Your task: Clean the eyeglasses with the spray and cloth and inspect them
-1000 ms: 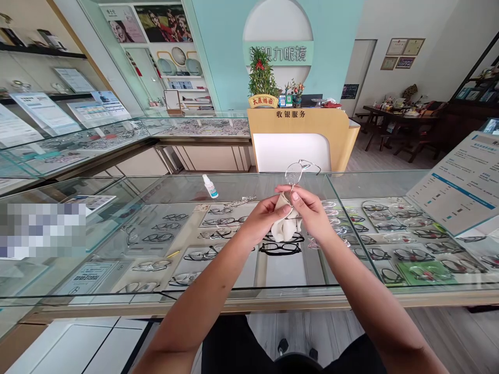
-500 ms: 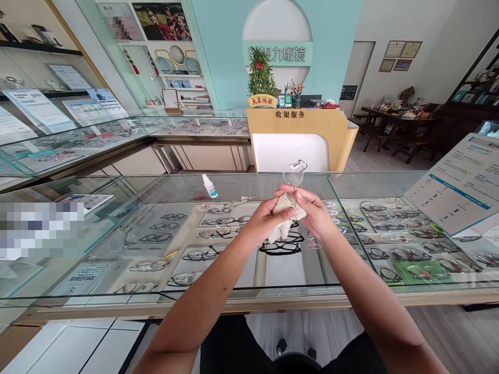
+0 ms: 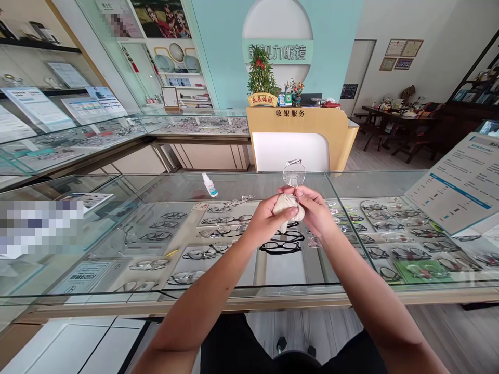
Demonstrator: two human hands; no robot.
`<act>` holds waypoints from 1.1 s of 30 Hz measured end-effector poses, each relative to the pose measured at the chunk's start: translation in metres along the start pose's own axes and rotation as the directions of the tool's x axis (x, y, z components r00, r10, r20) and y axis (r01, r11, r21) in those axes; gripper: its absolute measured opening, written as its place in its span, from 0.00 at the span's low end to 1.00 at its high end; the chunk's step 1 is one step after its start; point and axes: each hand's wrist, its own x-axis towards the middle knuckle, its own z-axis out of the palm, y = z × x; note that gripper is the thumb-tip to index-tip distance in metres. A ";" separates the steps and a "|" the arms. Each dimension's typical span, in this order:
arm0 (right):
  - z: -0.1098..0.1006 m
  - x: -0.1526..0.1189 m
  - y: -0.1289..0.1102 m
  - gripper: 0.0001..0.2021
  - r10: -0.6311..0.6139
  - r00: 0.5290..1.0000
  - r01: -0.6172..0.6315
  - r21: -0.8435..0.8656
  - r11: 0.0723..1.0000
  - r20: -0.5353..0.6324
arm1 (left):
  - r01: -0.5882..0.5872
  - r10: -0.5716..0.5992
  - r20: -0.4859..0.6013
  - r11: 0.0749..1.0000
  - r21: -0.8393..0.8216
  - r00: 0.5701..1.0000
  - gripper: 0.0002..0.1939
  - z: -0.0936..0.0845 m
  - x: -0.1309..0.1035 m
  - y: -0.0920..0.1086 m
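Above the glass counter, my left hand (image 3: 272, 215) is closed on a cream cloth (image 3: 286, 204), which wraps round the lower lens of a thin-rimmed pair of glasses (image 3: 293, 173). My right hand (image 3: 314, 209) pinches the frame near its middle, beside the cloth. The other round lens sticks up above my fingers, with a folded temple at its top. Part of the cloth hangs below my hands. The covered lens is mostly hidden. A white spray bottle (image 3: 209, 185) with a blue label stands on the counter to the left.
Rows of glasses (image 3: 280, 247) lie inside the glass display case (image 3: 234, 291) under my hands. A printed sign (image 3: 460, 182) stands on the right, and leaflets (image 3: 88, 201) lie on the left. A wooden cashier desk (image 3: 300, 122) is beyond the counter.
The cloth is bunched up more, with less of it hanging down. The glasses have turned slightly, and the upper lens faces me more. The bottle has not moved.
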 end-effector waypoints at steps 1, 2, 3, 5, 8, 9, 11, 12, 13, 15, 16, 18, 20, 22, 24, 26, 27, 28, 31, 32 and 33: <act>0.000 0.000 0.000 0.17 0.000 1.000 0.000 0.012 1.000 -0.007 | -0.005 0.005 -0.003 1.000 0.003 1.000 0.32 0.000 0.000 0.000; 0.001 0.001 0.000 0.17 0.002 1.000 -0.001 0.022 1.000 -0.014 | -0.007 0.007 -0.007 1.000 0.006 1.000 0.32 0.000 -0.001 0.000; 0.001 0.001 -0.001 0.17 0.005 1.000 -0.005 0.028 1.000 -0.020 | -0.011 0.011 -0.011 1.000 0.008 1.000 0.32 0.001 -0.001 -0.001; 0.002 0.001 -0.001 0.18 0.014 1.000 -0.013 0.031 0.999 -0.026 | -0.023 0.023 -0.024 1.000 0.009 0.999 0.32 0.001 -0.001 -0.002; 0.004 0.001 -0.002 0.18 0.015 1.000 -0.014 0.031 0.999 -0.015 | -0.048 0.048 -0.053 0.999 0.002 0.997 0.32 0.001 0.000 -0.007; 0.004 0.001 -0.002 0.17 0.012 1.000 -0.012 0.032 0.999 -0.007 | -0.051 0.051 -0.063 0.999 -0.001 0.997 0.32 0.001 0.001 -0.008; 0.006 0.000 -0.002 0.16 0.004 1.000 -0.004 0.033 0.999 0.007 | -0.051 0.051 -0.082 0.999 -0.002 0.995 0.33 0.001 0.001 -0.010; 0.007 0.000 -0.002 0.16 0.002 1.000 -0.002 0.030 1.000 0.013 | -0.053 0.053 -0.093 0.999 -0.001 0.994 0.33 0.001 0.001 -0.011; 0.008 0.000 -0.003 0.16 0.000 1.000 -0.001 0.025 1.000 0.018 | -0.060 0.060 -0.105 0.998 0.001 0.993 0.33 0.002 0.001 -0.011; 0.009 -0.001 -0.003 0.15 -0.006 1.000 0.006 0.010 1.000 0.023 | -0.086 0.086 -0.130 0.996 0.006 0.988 0.32 0.003 0.001 -0.011; 0.009 -0.001 -0.002 0.15 -0.012 1.000 0.012 0.001 1.000 0.024 | -0.101 0.101 -0.142 0.995 0.007 0.985 0.32 0.003 0.000 -0.011; 0.009 -0.001 -0.001 0.14 -0.028 0.999 0.028 -0.020 0.999 0.020 | -0.116 0.114 -0.166 0.993 -0.001 0.980 0.31 0.005 0.000 -0.011; 0.008 -0.001 0.000 0.14 -0.039 0.999 0.040 -0.045 0.998 0.029 | -0.116 0.110 -0.197 0.993 -0.022 0.974 0.32 0.006 0.000 -0.011; 0.008 -0.002 0.000 0.14 -0.048 0.997 0.052 -0.066 0.996 0.057 | -0.115 0.101 -0.234 0.992 -0.047 0.967 0.33 0.007 0.000 -0.013; 0.008 -0.003 0.000 0.14 -0.060 0.995 0.066 -0.078 0.995 0.084 | -0.118 0.098 -0.261 0.991 -0.063 0.960 0.34 0.008 0.000 -0.014; 0.009 -0.004 -0.001 0.14 -0.061 0.994 0.069 -0.086 0.994 0.092 | -0.127 0.102 -0.274 0.989 -0.073 0.956 0.34 0.009 0.000 -0.014; 0.010 -0.004 -0.001 0.14 -0.060 0.994 0.068 -0.088 0.994 0.089 | -0.131 0.105 -0.275 0.988 -0.078 0.956 0.34 0.009 0.000 -0.014; 0.010 -0.004 -0.002 0.15 -0.058 0.995 0.066 -0.090 0.994 0.087 | -0.137 0.109 -0.277 0.987 -0.082 0.955 0.34 0.010 0.000 -0.014; 0.009 -0.004 0.000 0.15 -0.064 0.994 0.072 -0.092 0.993 0.086 | -0.152 0.125 -0.286 0.985 -0.075 0.950 0.35 0.010 0.000 -0.013; 0.008 -0.004 0.001 0.15 -0.068 0.994 0.076 -0.095 0.993 0.086 | -0.156 0.132 -0.290 0.986 -0.062 0.948 0.35 0.010 0.000 -0.013; 0.008 -0.004 0.002 0.15 -0.071 0.994 0.080 -0.102 0.992 0.086 | -0.159 0.139 -0.295 0.986 -0.045 0.945 0.35 0.010 0.000 -0.013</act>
